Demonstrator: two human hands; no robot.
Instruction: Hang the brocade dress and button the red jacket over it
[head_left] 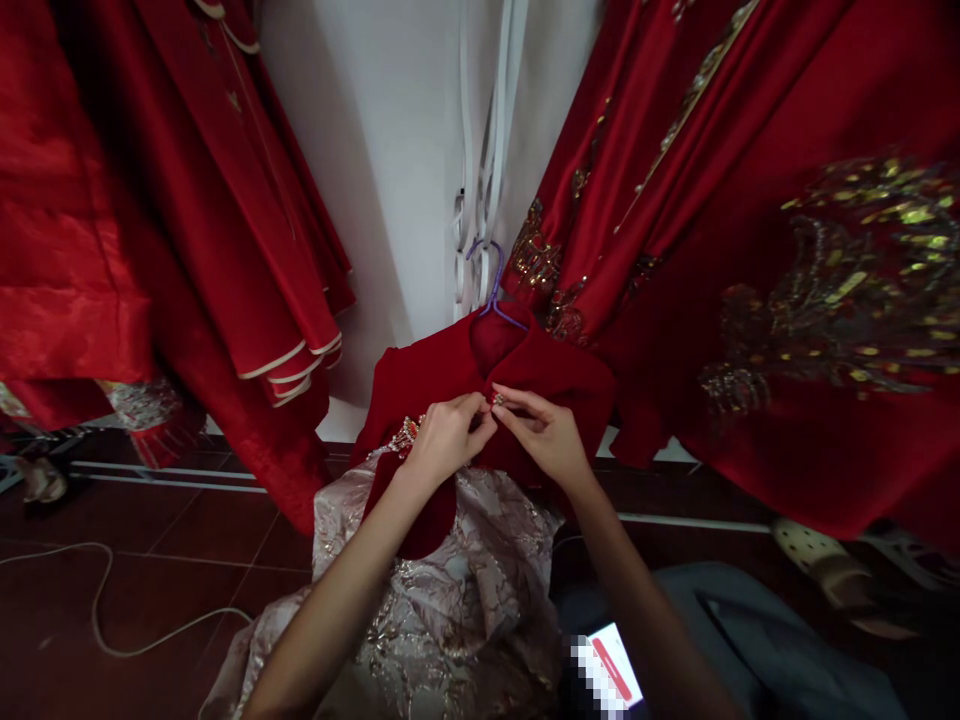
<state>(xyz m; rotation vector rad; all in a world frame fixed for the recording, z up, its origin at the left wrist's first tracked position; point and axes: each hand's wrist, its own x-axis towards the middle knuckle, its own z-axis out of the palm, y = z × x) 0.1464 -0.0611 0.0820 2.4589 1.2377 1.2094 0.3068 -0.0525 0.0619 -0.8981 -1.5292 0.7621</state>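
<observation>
A deep red jacket (420, 375) with an open collar hangs on a purple hanger (495, 285) in front of me. Just below the collar, both my hands meet at the jacket's front edge. My left hand (450, 435) is closed, thumb and fingers pinching the cloth there. Opposite it, my right hand (544, 435) pinches the edge beside a small shiny button-like piece (498, 399); fingertips partly hide it. Beaded trim (406, 434) shows on the jacket left of my left hand. Beneath hangs a silvery patterned skirt (442, 590), partly covered by my forearms.
Red garments (247, 250) hang at the left, and red gowns with gold sequins (847, 300) at the right. White metal bars (480, 130) run up the wall behind. Low down are a lit phone (619, 660), a pale clog (814, 555) and a cable (112, 640) across the tiles.
</observation>
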